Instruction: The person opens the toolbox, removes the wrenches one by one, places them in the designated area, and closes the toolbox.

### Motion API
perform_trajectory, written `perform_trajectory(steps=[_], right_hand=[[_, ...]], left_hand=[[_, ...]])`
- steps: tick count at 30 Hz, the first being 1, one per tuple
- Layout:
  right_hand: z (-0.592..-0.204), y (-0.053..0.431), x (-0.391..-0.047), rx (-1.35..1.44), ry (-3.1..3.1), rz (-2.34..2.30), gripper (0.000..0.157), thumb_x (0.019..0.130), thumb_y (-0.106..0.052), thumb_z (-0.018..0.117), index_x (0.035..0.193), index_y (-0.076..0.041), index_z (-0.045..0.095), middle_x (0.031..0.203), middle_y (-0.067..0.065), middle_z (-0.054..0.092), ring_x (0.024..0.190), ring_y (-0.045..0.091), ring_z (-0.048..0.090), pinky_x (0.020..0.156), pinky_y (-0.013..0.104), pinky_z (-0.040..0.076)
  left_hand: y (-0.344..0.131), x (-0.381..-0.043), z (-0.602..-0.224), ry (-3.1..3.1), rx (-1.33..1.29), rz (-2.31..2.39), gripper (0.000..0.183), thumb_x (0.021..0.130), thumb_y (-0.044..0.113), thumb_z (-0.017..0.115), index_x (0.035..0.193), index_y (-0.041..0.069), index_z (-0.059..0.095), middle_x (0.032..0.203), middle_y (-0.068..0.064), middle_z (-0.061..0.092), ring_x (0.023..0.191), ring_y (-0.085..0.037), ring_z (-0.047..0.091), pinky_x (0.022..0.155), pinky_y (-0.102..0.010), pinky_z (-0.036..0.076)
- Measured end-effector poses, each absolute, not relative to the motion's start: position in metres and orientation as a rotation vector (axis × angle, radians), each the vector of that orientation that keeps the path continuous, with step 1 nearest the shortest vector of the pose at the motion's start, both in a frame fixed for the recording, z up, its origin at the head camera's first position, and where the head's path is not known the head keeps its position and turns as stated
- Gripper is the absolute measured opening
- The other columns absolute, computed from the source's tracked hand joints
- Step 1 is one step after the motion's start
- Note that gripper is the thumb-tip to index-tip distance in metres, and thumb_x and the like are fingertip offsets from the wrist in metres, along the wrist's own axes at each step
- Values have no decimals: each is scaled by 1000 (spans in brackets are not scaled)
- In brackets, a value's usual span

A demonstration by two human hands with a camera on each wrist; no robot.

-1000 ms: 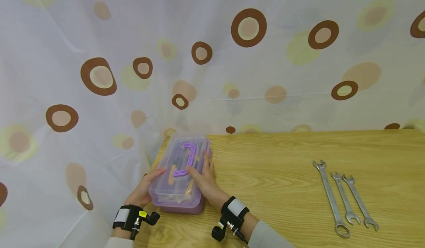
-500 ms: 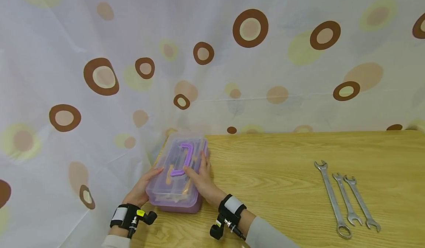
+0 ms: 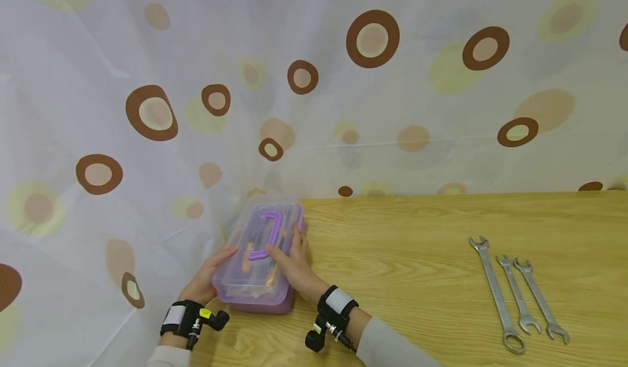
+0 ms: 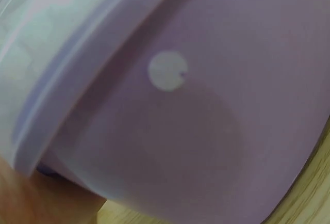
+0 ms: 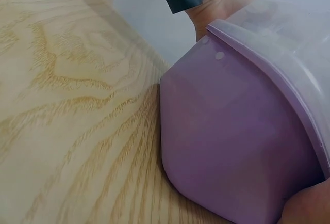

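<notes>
A purple plastic storage box with a clear lid and a purple folding handle sits at the table's left end. Through the lid, orange-handled items show inside. My left hand grips its left side, thumb on the lid's edge. On the opposite side my right hand holds it, thumb over the lid by the handle and fingers along the wall. The left wrist view is filled by the box's purple end wall. In the right wrist view the box stands on the wood, its lid in place.
Three metal wrenches of different sizes lie side by side on the right of the wooden table. A patterned curtain hangs behind the table and along its left, close against the box.
Both hands have shifted the box a little to the left, toward the curtain. The grip looks the same, and the wrenches lie as before while the view has turned slightly.
</notes>
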State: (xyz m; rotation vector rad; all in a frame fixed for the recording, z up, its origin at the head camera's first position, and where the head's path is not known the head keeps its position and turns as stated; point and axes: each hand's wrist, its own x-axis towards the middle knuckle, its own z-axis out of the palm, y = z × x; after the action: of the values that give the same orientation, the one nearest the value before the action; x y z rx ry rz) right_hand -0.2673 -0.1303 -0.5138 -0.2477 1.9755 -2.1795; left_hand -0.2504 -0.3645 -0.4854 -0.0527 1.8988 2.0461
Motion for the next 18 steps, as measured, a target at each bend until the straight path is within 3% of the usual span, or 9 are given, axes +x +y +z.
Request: perform_trajectory(steps=[10, 18], right_hand=[[-515, -142, -267, -228, 2004, -2189, 108, 95, -51, 70, 170, -14, 2, 171, 28, -3, 157, 51, 5, 124, 69, 8], [-512, -148, -266, -226, 2006, -2177, 107, 95, -49, 70, 170, -14, 2, 172, 26, -5, 158, 49, 1, 125, 67, 8]], left_hand=[[-378, -252, -489, 1871, -18, 2053, 58, 112, 32, 41, 163, 15, 18, 127, 8, 61, 112, -10, 61, 98, -29, 52], [-387, -255, -487, 1873, -2, 2013, 56, 111, 36, 42, 161, 21, 22, 131, 7, 57, 115, -12, 59, 100, -31, 50]])
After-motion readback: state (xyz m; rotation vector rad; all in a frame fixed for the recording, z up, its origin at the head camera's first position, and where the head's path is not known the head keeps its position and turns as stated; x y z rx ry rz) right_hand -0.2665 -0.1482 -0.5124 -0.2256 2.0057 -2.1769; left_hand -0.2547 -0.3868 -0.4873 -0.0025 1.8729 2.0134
